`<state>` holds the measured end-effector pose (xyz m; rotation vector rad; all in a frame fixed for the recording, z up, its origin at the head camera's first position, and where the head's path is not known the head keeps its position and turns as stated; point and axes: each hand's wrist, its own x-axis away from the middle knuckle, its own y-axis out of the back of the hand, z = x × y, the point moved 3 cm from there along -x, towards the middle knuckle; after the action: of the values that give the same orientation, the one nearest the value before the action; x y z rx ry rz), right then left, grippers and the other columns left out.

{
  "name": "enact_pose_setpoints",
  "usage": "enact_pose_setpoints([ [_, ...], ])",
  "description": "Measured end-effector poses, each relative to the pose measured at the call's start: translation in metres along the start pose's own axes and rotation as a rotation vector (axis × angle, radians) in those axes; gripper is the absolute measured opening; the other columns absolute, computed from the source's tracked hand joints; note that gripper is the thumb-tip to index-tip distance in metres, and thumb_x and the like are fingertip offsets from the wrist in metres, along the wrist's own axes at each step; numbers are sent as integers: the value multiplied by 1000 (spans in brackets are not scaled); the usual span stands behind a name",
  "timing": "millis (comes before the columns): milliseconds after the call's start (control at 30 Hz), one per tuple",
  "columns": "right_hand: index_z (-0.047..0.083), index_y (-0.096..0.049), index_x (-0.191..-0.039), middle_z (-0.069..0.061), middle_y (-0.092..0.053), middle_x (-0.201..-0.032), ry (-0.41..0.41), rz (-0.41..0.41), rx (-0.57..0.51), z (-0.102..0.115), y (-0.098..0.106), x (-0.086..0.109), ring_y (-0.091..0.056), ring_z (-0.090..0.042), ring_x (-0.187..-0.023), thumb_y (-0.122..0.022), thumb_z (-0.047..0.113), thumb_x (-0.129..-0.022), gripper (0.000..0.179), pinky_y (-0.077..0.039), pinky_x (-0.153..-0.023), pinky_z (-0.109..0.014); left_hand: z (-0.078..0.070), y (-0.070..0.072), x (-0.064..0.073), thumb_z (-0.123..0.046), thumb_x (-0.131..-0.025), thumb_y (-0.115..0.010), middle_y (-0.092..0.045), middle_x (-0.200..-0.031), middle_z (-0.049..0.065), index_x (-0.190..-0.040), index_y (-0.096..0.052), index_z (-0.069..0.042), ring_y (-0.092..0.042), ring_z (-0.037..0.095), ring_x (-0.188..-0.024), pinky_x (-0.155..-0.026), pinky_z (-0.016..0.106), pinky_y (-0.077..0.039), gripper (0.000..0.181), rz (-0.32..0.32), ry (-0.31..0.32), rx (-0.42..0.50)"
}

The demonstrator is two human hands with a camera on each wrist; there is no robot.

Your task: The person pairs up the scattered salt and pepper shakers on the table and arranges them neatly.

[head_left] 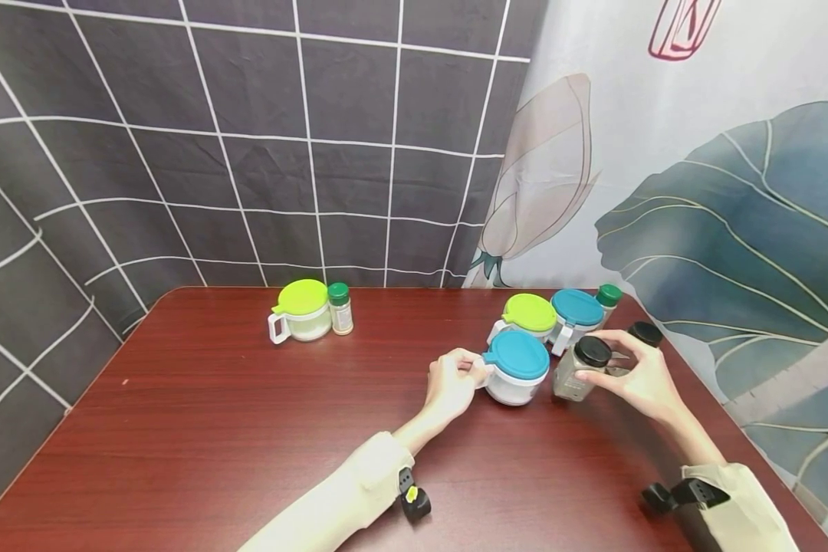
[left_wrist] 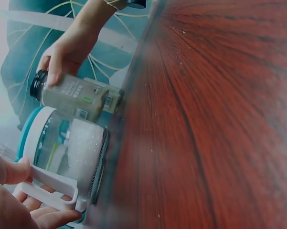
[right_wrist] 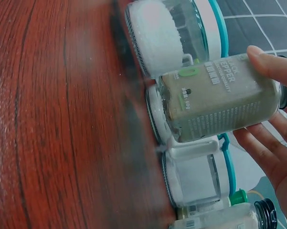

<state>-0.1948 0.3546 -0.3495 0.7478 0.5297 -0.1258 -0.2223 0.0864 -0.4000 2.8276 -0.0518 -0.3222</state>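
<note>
My left hand grips the white handle of a clear seasoning jar with a blue lid and white grains inside. In the left wrist view the thumb and fingers are around that handle. Just to the right, my right hand holds a pepper bottle with a black cap, thumb on one side and fingers on the other. Its label, with the word pepper, faces the right wrist camera, where the bottle hides part of the jars behind. Whether its base touches the table cannot be told.
Behind the hands stand a green-lidded jar, another blue-lidded jar, a green-capped bottle and a second black-capped bottle. Farther left on the table are a green-lidded jar and a small green-capped bottle.
</note>
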Motion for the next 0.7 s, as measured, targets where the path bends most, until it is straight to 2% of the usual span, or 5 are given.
enact_pose_setpoints([
  [67,0,-63,-112,30,-58,-96,-2,5,0,-5,-2,-1,-56,14,-86,-85,-5,-61,56,-46,-75,-5,1,2,0,-22,-79,-75,-75,-85,8,-85,-72,-9,-72,17,-75,-68,20,-51,14,-3,-4,5],
  [200,0,-63,-113,30,-58,-97,4,9,-10,-1,-4,-2,-56,13,-85,-85,-5,-61,56,-47,-75,-6,2,6,0,-22,-79,-75,-75,-84,8,-85,-72,-9,-71,16,-74,-68,20,-51,14,-7,-3,7],
  [300,-1,-63,-112,30,-59,-97,16,9,-22,15,-5,-2,-57,12,-84,-85,-6,-61,55,-47,-74,-7,3,10,0,-22,-79,-75,-75,-84,8,-85,-72,-9,-72,17,-74,-68,20,-51,14,-12,8,6],
  [500,-1,-64,-114,33,-58,-99,21,10,-19,17,-10,-4,-56,11,-81,-86,-5,-60,58,-48,-69,-8,4,18,-1,-22,-79,-76,-75,-87,10,-88,-72,-8,-73,20,-77,-71,23,-54,17,-24,20,16],
  [700,-4,-63,-114,30,-59,-100,33,18,-45,22,-14,-7,-57,10,-81,-84,-7,-61,58,-49,-68,-10,6,23,-1,-22,-80,-75,-75,-87,10,-88,-72,-8,-72,21,-81,-74,25,-54,16,-36,33,11],
])
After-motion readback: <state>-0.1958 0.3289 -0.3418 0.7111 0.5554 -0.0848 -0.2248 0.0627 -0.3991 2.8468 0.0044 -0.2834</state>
